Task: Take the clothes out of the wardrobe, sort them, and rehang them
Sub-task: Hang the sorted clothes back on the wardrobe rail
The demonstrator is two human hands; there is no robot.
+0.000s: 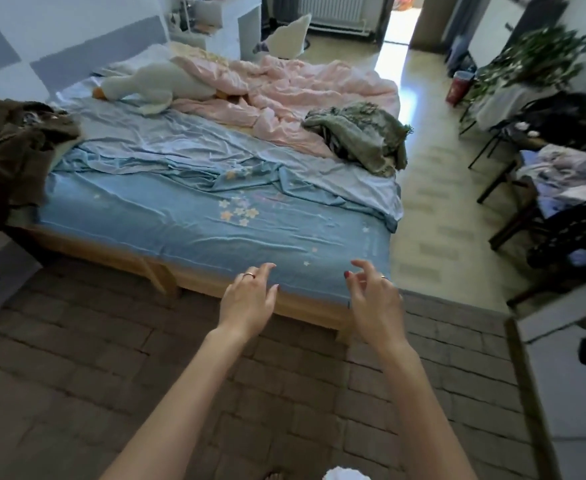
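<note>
My left hand (248, 297) and my right hand (374, 299) reach out side by side over the near edge of the bed (194, 237), both empty, with fingers loosely spread. A dark brown garment (14, 150) lies heaped at the bed's left side. A grey-green knitted piece (364, 136) lies crumpled near the bed's right edge. More clothes (561, 168) are piled on a chair at the right. No wardrobe is in view.
A pink quilt (284, 88) and a white goose plush (149, 86) cover the bed's far half. The blue sheet in front lies bare. Dark chairs (561, 230), a plant (534, 60) and a red bin (459, 88) line the right side. A brown brick-pattern rug (111, 358) lies underfoot.
</note>
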